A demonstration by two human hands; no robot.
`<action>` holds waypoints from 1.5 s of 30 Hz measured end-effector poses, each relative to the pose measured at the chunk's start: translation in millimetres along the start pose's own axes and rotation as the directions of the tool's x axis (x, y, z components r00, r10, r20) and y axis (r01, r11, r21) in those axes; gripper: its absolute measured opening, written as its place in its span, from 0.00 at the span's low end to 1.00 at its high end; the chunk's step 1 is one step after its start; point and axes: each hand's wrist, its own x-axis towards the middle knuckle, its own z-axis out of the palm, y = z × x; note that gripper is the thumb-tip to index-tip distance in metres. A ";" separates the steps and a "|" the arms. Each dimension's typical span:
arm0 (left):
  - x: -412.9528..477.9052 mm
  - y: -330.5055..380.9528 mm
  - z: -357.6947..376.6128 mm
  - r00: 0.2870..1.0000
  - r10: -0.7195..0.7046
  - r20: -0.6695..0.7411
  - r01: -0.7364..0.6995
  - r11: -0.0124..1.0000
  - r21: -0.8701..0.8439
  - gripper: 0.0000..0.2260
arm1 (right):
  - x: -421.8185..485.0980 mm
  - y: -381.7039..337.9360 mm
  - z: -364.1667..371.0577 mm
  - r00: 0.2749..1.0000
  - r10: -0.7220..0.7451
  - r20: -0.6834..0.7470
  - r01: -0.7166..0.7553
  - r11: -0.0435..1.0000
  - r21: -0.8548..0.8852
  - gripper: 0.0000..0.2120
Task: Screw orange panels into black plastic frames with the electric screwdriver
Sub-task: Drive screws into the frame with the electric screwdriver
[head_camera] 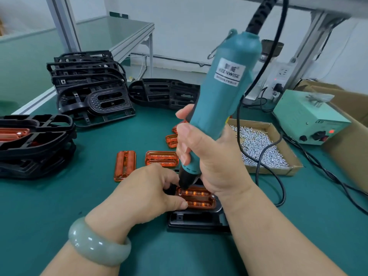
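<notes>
The right hand [207, 156] is wrapped tight around the lower body of the teal electric screwdriver [223, 96], which stands nearly upright, leaning toward 1 o'clock, its black nose down on the far left corner of the orange panel [197, 198]. That panel lies directly below this hand, at its 6 o'clock, seated in a black plastic frame [197, 222] on the green mat [59, 206]. The left hand [147, 190], with a pale green bangle [97, 244] on the wrist, sits at 9 o'clock of the panel, fingers curled, thumb pressed on the panel's left edge.

At 10 o'clock of the hands, stacks of black frames [89, 84] stand on the mat; at 9 o'clock a lower stack [33, 144] holds frames with orange panels fitted. At 3 o'clock of the screwdriver sits a mint-green power supply box [310, 118], and nearer, a cardboard tray of silver screws [258, 148]. Loose orange panels [125, 165] lie at 11 o'clock of the left hand.
</notes>
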 end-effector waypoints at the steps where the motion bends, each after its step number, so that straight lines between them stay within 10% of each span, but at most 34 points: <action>1: -0.1 0.3 0.1 1.000 0.002 -0.002 -0.002 1.000 0.000 0.17 | 0.5 0.6 0.9 1.000 -0.002 0.007 0.002 1.000 -0.015 0.07; 45: 0.3 -6.6 0.2 1.000 0.006 0.022 -0.005 1.000 -0.024 0.14 | -2.1 -3.0 -7.8 1.000 -0.024 0.004 0.023 0.987 0.156 0.08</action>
